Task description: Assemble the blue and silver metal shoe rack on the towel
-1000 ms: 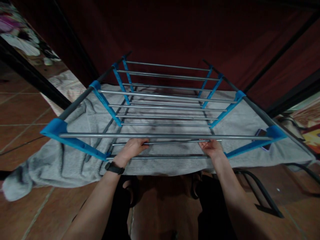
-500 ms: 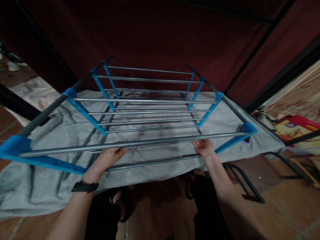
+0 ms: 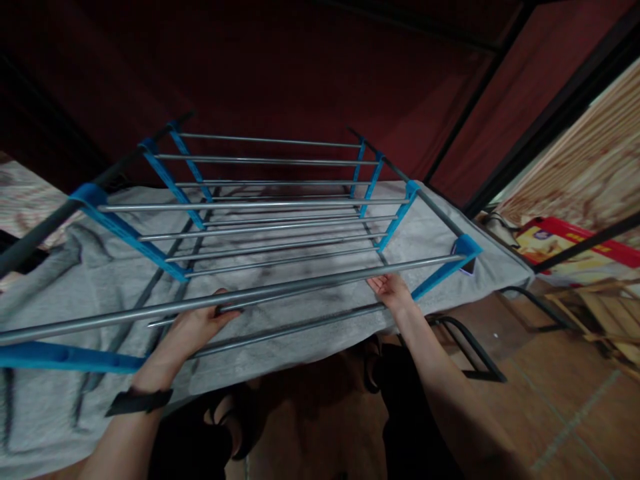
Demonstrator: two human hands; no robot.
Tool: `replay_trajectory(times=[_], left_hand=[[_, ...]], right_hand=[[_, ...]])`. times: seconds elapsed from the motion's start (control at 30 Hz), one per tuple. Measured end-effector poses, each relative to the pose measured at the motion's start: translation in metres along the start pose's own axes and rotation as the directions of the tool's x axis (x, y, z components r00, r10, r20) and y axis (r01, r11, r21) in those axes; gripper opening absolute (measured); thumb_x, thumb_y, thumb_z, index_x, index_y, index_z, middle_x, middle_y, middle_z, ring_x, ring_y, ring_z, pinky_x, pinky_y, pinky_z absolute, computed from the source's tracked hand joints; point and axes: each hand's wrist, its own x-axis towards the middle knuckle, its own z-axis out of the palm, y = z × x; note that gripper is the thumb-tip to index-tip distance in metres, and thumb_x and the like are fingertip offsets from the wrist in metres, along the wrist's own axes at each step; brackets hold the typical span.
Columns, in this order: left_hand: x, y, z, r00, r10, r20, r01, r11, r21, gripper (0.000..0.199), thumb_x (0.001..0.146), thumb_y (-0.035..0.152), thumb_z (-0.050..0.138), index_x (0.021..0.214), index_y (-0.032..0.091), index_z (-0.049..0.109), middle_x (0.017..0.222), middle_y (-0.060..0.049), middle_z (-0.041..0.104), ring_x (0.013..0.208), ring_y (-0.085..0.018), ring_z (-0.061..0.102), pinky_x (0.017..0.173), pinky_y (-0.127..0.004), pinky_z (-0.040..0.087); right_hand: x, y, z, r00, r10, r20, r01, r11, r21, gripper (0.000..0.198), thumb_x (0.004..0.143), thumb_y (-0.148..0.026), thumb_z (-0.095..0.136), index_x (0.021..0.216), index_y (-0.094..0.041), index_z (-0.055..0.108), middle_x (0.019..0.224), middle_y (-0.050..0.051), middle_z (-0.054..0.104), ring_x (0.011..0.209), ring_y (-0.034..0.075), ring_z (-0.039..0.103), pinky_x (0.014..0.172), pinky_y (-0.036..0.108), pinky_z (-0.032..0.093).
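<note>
A rack with blue plastic brackets [image 3: 120, 230] and grey metal bars stands on a grey blanket [image 3: 320, 303]. My left hand [image 3: 200, 327], a black band at its wrist, is closed around a loose metal rod [image 3: 265, 300], just under the rack's front top bar [image 3: 300, 284]. One end of the rod sticks out to the left of that hand. My right hand [image 3: 393, 293] is palm up at the rod's right end, with curled fingers under it; the top bar hides part of this contact. A lower bar [image 3: 300, 328] passes beneath both hands.
A dark red panel [image 3: 270, 73] rises behind the rack. A phone-like object [image 3: 467, 265] lies by the right front bracket. To the right are a red and yellow box [image 3: 565, 247], a black metal loop [image 3: 475, 347] and a wooden slatted piece [image 3: 595, 313] on the tiled floor.
The view has shifted to the right, so the rack sits farther left in the picture. Both hands keep their places on the rod under the top bar.
</note>
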Motion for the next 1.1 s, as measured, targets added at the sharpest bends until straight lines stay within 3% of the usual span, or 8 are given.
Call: replay_trajectory(times=[0.3, 0.53, 0.73, 0.9, 1.1], left_hand=[[0.000, -0.001, -0.001, 0.998, 0.017, 0.064, -0.014, 0.999, -0.034, 0.049, 0.082, 0.063, 0.049, 0.102, 0.023, 0.070, 0.101, -0.008, 0.076, 0.099, -0.030, 0.070, 0.084, -0.036, 0.054], [-0.002, 0.008, -0.003, 0.991, -0.019, 0.136, 0.025, 0.999, -0.047, 0.058, 0.086, 0.066, 0.042, 0.111, 0.023, 0.071, 0.112, -0.009, 0.076, 0.108, -0.030, 0.069, 0.094, -0.038, 0.052], [-0.006, 0.018, -0.005, 0.983, -0.081, 0.164, 0.087, 0.996, -0.026, 0.055, 0.081, 0.064, 0.053, 0.115, 0.023, 0.067, 0.101, -0.006, 0.076, 0.096, -0.027, 0.071, 0.080, -0.033, 0.052], [-0.009, 0.011, -0.005, 0.993, -0.057, 0.104, 0.055, 0.998, 0.025, 0.031, 0.084, 0.049, 0.051, 0.096, 0.024, 0.065, 0.090, -0.004, 0.073, 0.086, -0.025, 0.070, 0.075, -0.031, 0.048], [-0.014, 0.011, -0.010, 0.994, -0.063, 0.089, 0.063, 0.998, 0.012, 0.031, 0.084, 0.052, 0.052, 0.095, 0.025, 0.063, 0.091, -0.003, 0.073, 0.087, -0.024, 0.068, 0.075, -0.031, 0.048]], right_hand=[[-0.002, -0.001, -0.002, 1.000, -0.003, -0.019, 0.003, 1.000, 0.002, 0.024, 0.097, -0.012, 0.042, 0.078, -0.021, 0.056, 0.061, -0.004, 0.063, 0.056, 0.010, 0.063, 0.065, 0.022, 0.057], [-0.002, -0.006, -0.001, 0.999, 0.029, 0.034, -0.030, 0.999, 0.027, 0.026, 0.094, -0.011, 0.038, 0.078, -0.021, 0.056, 0.067, 0.001, 0.068, 0.063, 0.014, 0.067, 0.067, 0.029, 0.060], [0.001, -0.003, -0.002, 0.999, 0.035, 0.034, -0.035, 0.999, 0.002, 0.027, 0.091, -0.004, 0.038, 0.078, -0.021, 0.054, 0.066, -0.001, 0.066, 0.064, 0.013, 0.068, 0.068, 0.028, 0.060], [0.000, -0.002, -0.002, 1.000, 0.019, -0.013, -0.019, 0.999, -0.028, 0.023, 0.093, -0.008, 0.043, 0.078, -0.021, 0.054, 0.066, -0.003, 0.066, 0.061, 0.012, 0.066, 0.066, 0.027, 0.060], [-0.002, -0.005, -0.002, 0.999, 0.030, -0.044, -0.032, 0.999, -0.036, 0.022, 0.092, -0.008, 0.046, 0.077, -0.021, 0.055, 0.063, -0.004, 0.063, 0.057, 0.010, 0.063, 0.062, 0.022, 0.058]])
